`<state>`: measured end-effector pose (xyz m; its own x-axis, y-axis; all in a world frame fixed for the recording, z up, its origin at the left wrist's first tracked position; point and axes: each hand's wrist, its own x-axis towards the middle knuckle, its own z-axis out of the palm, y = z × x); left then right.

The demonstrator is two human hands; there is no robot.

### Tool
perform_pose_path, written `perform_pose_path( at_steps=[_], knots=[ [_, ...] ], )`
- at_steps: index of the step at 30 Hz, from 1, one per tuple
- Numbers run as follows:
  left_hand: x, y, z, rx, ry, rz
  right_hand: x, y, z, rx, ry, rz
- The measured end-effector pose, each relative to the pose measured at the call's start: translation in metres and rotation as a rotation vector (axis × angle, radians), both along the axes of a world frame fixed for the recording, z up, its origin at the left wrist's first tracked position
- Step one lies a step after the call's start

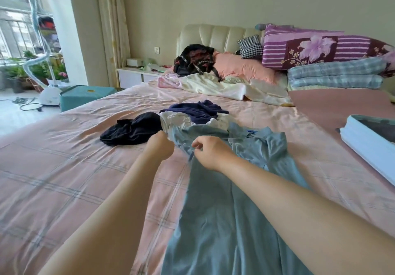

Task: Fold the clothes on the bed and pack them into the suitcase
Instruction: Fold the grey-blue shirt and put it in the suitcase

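Blue-grey garment [224, 210] lying lengthwise on bed [64, 168], lower end nearest camera. Left grip [160, 146] clenching its far edge, right grip [210, 154] pinching fabric just beside, seemingly tugging it flat for folding. Black garment [132, 131], navy garment [196, 109] waiting beyond, unfolded. Suitcase [363, 146] sitting open on bed, far right.

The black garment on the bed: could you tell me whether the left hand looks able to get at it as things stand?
Probably yes: the black garment lies uncovered just beyond the left hand, only bare sheet between them, though that hand grips the blue garment.
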<state>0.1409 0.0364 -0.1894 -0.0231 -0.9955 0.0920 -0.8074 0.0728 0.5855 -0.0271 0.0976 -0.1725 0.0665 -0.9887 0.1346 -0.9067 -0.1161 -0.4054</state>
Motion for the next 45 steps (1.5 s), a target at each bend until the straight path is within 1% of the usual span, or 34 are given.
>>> perform_pose_path(
  at_steps=[3, 5, 8, 9, 10, 12, 15, 16, 18, 20, 21, 23, 25, 27, 29, 32, 33, 35, 37, 39, 41, 42, 43, 44, 45],
  knots=[
    [-0.004, -0.030, -0.011, 0.026, 0.084, 0.043, 0.010, -0.037, -0.006, 0.006, 0.036, -0.001],
    [-0.007, -0.045, -0.016, 0.063, 0.151, 0.036, 0.017, -0.056, -0.012, 0.017, 0.137, -0.020],
    [-0.010, -0.060, -0.017, 0.103, 0.303, 0.021, 0.022, -0.074, -0.024, 0.028, 0.330, -0.096],
    [-0.011, -0.062, -0.017, 0.123, 0.333, 0.004, 0.022, -0.078, -0.026, 0.023, 0.349, -0.115],
    [-0.011, -0.063, -0.016, 0.132, 0.371, -0.016, 0.022, -0.081, -0.027, 0.020, 0.324, -0.131],
    [-0.016, -0.065, -0.008, 0.112, 0.464, -0.069, 0.016, -0.085, -0.024, -0.002, 0.165, -0.178],
    [-0.036, -0.062, 0.018, 0.056, 0.564, -0.219, -0.011, -0.078, -0.010, -0.054, -0.247, -0.244],
    [-0.046, -0.061, 0.027, 0.051, 0.592, -0.253, -0.025, -0.073, -0.004, -0.078, -0.355, -0.277],
    [-0.068, -0.058, 0.038, 0.056, 0.633, -0.310, -0.057, -0.065, 0.001, -0.106, -0.491, -0.371],
    [-0.091, -0.054, 0.037, 0.040, 0.574, -0.349, -0.091, -0.055, 0.001, -0.101, -0.545, -0.513],
    [-0.102, -0.051, 0.033, 0.024, 0.501, -0.373, -0.108, -0.050, -0.002, -0.072, -0.506, -0.588],
    [-0.122, -0.044, 0.019, 0.003, 0.298, -0.455, -0.137, -0.038, -0.012, 0.019, -0.321, -0.690],
    [-0.139, -0.035, 0.003, 0.008, 0.057, -0.553, -0.160, -0.028, -0.022, 0.041, -0.179, -0.711],
    [-0.152, -0.030, -0.013, 0.018, -0.163, -0.584, -0.174, -0.022, -0.029, -0.012, -0.107, -0.685],
    [-0.159, -0.028, -0.023, 0.041, -0.301, -0.576, -0.180, -0.024, -0.032, -0.043, -0.021, -0.604],
    [-0.164, -0.028, -0.029, 0.113, -0.330, -0.553, -0.182, -0.033, -0.034, -0.057, 0.042, -0.427],
    [-0.165, -0.030, -0.029, 0.110, -0.327, -0.547, -0.182, -0.035, -0.033, -0.030, 0.074, -0.350],
    [-0.170, -0.034, -0.029, 0.079, -0.311, -0.536, -0.181, -0.038, -0.030, 0.079, 0.210, -0.166],
    [-0.177, -0.039, -0.031, 0.027, -0.306, -0.510, -0.183, -0.035, -0.027, 0.164, 0.337, -0.057],
    [-0.186, -0.041, -0.034, -0.054, -0.331, -0.483, -0.188, -0.030, -0.022, 0.149, 0.376, -0.032],
    [-0.193, -0.041, -0.036, -0.130, -0.317, -0.474, -0.201, -0.026, -0.016, 0.078, 0.312, -0.052],
    [-0.196, -0.040, -0.036, -0.162, -0.275, -0.472, -0.209, -0.022, -0.014, 0.055, 0.260, -0.067],
    [-0.197, -0.039, -0.038, -0.185, -0.217, -0.471, -0.216, -0.017, -0.013, 0.048, 0.249, -0.059],
    [-0.198, -0.039, -0.040, -0.196, -0.164, -0.476, -0.223, -0.012, -0.013, 0.067, 0.285, -0.033],
    [-0.197, -0.038, -0.043, -0.188, -0.139, -0.495, -0.229, -0.007, -0.015, 0.128, 0.318, -0.009]
  ],
)
